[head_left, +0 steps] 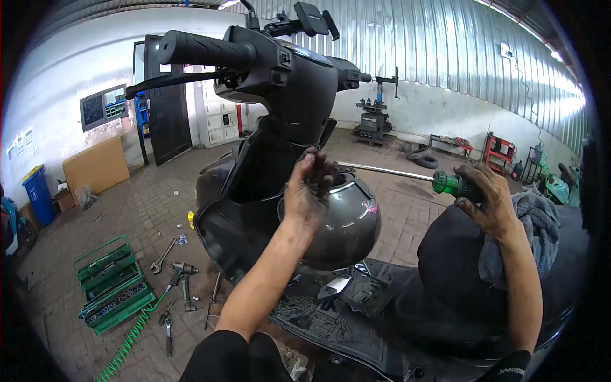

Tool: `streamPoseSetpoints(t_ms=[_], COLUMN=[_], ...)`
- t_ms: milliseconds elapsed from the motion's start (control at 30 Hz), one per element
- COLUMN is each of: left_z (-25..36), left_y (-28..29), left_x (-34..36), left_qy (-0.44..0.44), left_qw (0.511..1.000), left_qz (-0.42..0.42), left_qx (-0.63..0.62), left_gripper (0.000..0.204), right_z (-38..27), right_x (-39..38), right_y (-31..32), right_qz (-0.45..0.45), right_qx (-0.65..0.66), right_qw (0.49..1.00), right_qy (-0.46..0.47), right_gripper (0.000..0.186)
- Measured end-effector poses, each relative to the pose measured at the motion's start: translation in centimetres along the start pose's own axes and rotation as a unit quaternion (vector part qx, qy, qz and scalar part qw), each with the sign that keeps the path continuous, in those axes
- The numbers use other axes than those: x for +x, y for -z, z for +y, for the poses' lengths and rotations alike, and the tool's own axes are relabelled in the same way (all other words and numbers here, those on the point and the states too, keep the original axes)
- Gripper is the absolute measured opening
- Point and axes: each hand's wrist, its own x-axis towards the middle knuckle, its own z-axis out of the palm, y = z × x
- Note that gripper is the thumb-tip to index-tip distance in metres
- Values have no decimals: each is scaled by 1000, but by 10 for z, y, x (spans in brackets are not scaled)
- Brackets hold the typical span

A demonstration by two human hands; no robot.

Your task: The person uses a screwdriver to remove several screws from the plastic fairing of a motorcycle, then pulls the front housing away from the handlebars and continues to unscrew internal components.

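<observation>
In front of the scooter, my right hand is closed around the green handle of a long-shafted screwdriver. The shaft points left, and its tip end reaches close to my left hand. That hand is raised below the handlebar with its dirt-darkened fingers curled together; what they hold, if anything, is hidden. Just behind and below it, a dark grey helmet sits against the scooter's inner front panel. A mirror-like piece and a black bracket lie on the footboard.
A grey cloth is draped over the seat by my right forearm. On the floor at left are an opened green toolbox, an adjustable wrench, an air impact wrench, a ratchet and a coiled green hose.
</observation>
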Motion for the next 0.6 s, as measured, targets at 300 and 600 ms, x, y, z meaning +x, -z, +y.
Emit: streamPoseSetpoints(t_ms=[300,600], left_z=[-26,-32], left_y=[-22,-30], left_x=[-12,-12], left_qy=[34,14], left_qw=[976,980], left_qz=[-145,-110], left_qx=[-161,-167], left_gripper=[13,19], right_z=[0,-4], right_x=[-1,0], right_y=[0,3], right_qz=[-3,34], right_qx=[8,-16], right_qw=[1000,999], right_qy=[-26,-7], right_gripper=[51,55])
